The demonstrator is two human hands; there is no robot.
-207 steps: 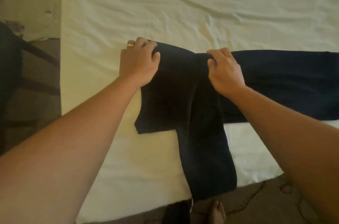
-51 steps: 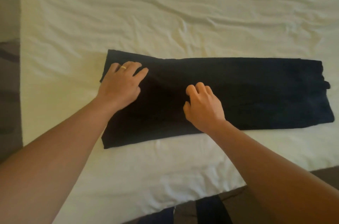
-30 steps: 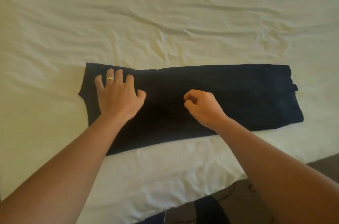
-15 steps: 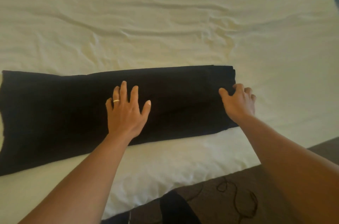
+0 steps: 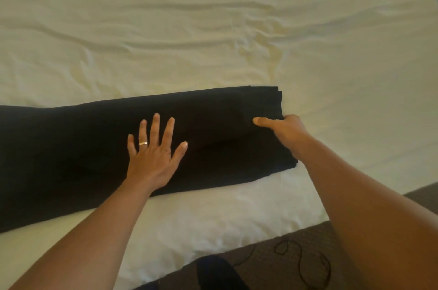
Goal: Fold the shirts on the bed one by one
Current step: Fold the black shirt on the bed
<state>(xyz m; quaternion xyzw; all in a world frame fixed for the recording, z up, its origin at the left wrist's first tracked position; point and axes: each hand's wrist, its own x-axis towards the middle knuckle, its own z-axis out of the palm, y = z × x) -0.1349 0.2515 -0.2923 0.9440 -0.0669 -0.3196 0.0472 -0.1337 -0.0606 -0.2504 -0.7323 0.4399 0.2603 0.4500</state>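
Observation:
A black shirt (image 5: 78,152), folded into a long narrow strip, lies across the cream bed sheet (image 5: 213,28); its left end runs out of view. My left hand (image 5: 154,154), with a ring on one finger, lies flat with spread fingers on the middle of the strip. My right hand (image 5: 284,132) grips the strip's right end, thumb on top and fingers tucked under the fabric, lifting that edge slightly.
The bed's near edge runs diagonally at the bottom, with brown carpet (image 5: 272,266) below it. A thin dark cord (image 5: 305,263) lies looped on the carpet. A dark object (image 5: 218,273) shows at the bottom centre. Wrinkled sheet spreads beyond the shirt.
My right hand has closed round the right end of the shirt, thumb now on top, and the edge has risen slightly. My left hand stays pressed flat on the middle.

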